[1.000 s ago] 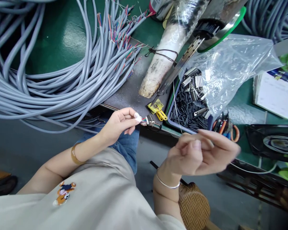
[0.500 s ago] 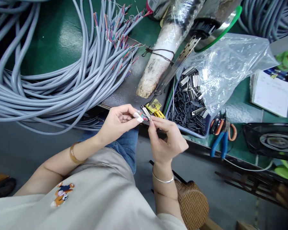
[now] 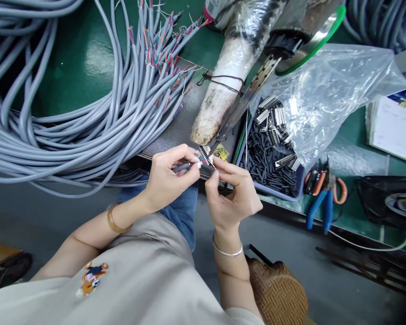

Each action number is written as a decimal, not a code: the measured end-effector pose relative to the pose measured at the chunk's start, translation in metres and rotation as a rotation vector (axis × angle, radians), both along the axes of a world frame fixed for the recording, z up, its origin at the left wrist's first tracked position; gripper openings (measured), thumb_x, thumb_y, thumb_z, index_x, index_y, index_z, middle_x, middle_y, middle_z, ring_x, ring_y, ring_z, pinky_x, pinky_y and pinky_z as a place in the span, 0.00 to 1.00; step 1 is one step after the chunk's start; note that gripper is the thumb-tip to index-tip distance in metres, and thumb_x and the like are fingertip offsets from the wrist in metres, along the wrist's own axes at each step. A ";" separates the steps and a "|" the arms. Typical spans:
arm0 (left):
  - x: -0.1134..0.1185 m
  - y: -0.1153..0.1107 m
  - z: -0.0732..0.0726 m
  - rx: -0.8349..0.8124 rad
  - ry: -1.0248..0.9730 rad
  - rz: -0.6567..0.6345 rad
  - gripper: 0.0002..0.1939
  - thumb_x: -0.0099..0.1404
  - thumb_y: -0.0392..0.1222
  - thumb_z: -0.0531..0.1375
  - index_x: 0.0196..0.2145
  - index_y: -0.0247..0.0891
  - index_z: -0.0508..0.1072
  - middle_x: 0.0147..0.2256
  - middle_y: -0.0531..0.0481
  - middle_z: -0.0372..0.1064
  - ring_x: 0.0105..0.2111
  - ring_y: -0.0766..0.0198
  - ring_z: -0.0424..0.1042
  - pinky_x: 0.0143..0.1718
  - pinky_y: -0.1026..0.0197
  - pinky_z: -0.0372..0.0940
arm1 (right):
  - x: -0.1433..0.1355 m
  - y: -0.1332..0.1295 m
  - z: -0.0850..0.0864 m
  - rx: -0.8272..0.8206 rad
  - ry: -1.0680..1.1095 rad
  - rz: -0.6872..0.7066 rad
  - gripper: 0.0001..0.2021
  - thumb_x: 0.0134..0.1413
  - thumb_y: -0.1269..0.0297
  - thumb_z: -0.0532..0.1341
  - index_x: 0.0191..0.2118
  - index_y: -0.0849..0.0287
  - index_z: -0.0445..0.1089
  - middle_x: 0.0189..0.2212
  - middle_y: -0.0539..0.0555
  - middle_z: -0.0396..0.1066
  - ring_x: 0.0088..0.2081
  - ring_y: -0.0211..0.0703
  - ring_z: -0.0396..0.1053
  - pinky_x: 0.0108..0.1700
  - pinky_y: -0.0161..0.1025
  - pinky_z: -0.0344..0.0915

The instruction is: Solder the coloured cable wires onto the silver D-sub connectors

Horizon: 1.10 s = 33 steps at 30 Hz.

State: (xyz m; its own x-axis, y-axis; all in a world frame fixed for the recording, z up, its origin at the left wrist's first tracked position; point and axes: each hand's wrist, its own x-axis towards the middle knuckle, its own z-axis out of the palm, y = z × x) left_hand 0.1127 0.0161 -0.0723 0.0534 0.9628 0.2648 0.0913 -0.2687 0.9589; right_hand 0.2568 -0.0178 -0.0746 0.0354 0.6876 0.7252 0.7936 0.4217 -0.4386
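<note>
My left hand (image 3: 174, 174) pinches the end of a grey cable (image 3: 182, 167), whose coloured wires fan out beyond the fingertips. A metal connector (image 3: 206, 154) with a row of pins lies against those wires, between my two hands. My right hand (image 3: 233, 189) is closed in a pinch at the connector's right side; what exactly its fingertips hold is too small to tell. Just above the connector are the metal rod tip (image 3: 223, 131) and the blunt end of a plastic-wrapped white roll (image 3: 209, 113).
Many grey cables (image 3: 88, 131) with stripped ends cover the bench's left. At right sit a bin (image 3: 274, 193) of black tubes and connectors, a clear bag (image 3: 328, 90), pliers (image 3: 320, 210) and paper (image 3: 395, 126). A woven stool (image 3: 277, 289) stands below.
The connector has turned and shows its pin row more clearly. My right fingertips have shifted slightly, and the grey cable now shows in my left hand. The camera view has moved a little.
</note>
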 end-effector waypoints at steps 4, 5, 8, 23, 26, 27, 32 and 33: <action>-0.001 0.000 0.002 -0.022 0.031 -0.006 0.03 0.61 0.32 0.62 0.30 0.37 0.72 0.33 0.50 0.77 0.32 0.67 0.75 0.36 0.67 0.69 | 0.000 0.003 0.001 0.022 -0.002 -0.002 0.10 0.56 0.77 0.66 0.36 0.56 0.68 0.39 0.52 0.82 0.39 0.38 0.81 0.43 0.33 0.77; -0.001 0.000 0.003 -0.033 0.032 -0.008 0.03 0.61 0.32 0.62 0.30 0.37 0.72 0.33 0.50 0.76 0.32 0.67 0.75 0.36 0.66 0.69 | 0.000 0.003 0.001 0.025 0.001 -0.002 0.10 0.56 0.77 0.66 0.36 0.56 0.68 0.39 0.52 0.82 0.39 0.38 0.81 0.43 0.33 0.77; -0.001 0.000 0.006 -0.049 0.026 -0.008 0.04 0.61 0.33 0.63 0.29 0.38 0.71 0.32 0.50 0.76 0.31 0.67 0.74 0.34 0.66 0.68 | 0.000 0.004 0.001 0.018 0.002 0.001 0.10 0.56 0.76 0.66 0.36 0.55 0.67 0.40 0.52 0.82 0.39 0.40 0.81 0.42 0.35 0.78; -0.004 0.003 0.017 -0.073 0.000 -0.028 0.05 0.61 0.32 0.63 0.29 0.37 0.72 0.29 0.53 0.71 0.29 0.69 0.70 0.31 0.67 0.65 | -0.002 0.005 0.008 0.028 -0.034 -0.008 0.10 0.56 0.75 0.68 0.36 0.55 0.68 0.40 0.52 0.82 0.38 0.40 0.81 0.41 0.36 0.77; -0.005 0.003 0.017 -0.133 0.013 -0.042 0.05 0.61 0.33 0.63 0.28 0.38 0.71 0.28 0.53 0.71 0.29 0.68 0.70 0.31 0.67 0.65 | -0.001 0.005 0.007 0.021 -0.064 0.002 0.09 0.57 0.75 0.67 0.36 0.55 0.67 0.40 0.52 0.82 0.38 0.40 0.81 0.41 0.36 0.78; -0.005 0.003 0.017 -0.151 0.015 -0.046 0.05 0.61 0.33 0.63 0.28 0.38 0.71 0.28 0.53 0.70 0.29 0.68 0.70 0.31 0.67 0.65 | -0.001 0.004 0.007 0.015 -0.071 0.005 0.09 0.57 0.75 0.66 0.35 0.55 0.67 0.40 0.52 0.82 0.38 0.39 0.81 0.41 0.35 0.78; -0.005 0.005 0.018 -0.223 -0.050 -0.059 0.05 0.59 0.34 0.64 0.28 0.37 0.71 0.28 0.52 0.71 0.27 0.70 0.69 0.28 0.68 0.63 | 0.001 0.005 0.007 0.005 -0.040 0.007 0.10 0.56 0.76 0.67 0.36 0.55 0.68 0.39 0.51 0.82 0.38 0.39 0.81 0.41 0.34 0.77; -0.005 0.005 0.019 -0.243 -0.068 -0.062 0.05 0.59 0.35 0.65 0.28 0.37 0.72 0.28 0.52 0.72 0.26 0.70 0.69 0.27 0.68 0.63 | 0.001 0.005 0.008 0.001 -0.030 0.003 0.09 0.56 0.76 0.67 0.36 0.55 0.68 0.38 0.51 0.82 0.37 0.39 0.81 0.40 0.34 0.77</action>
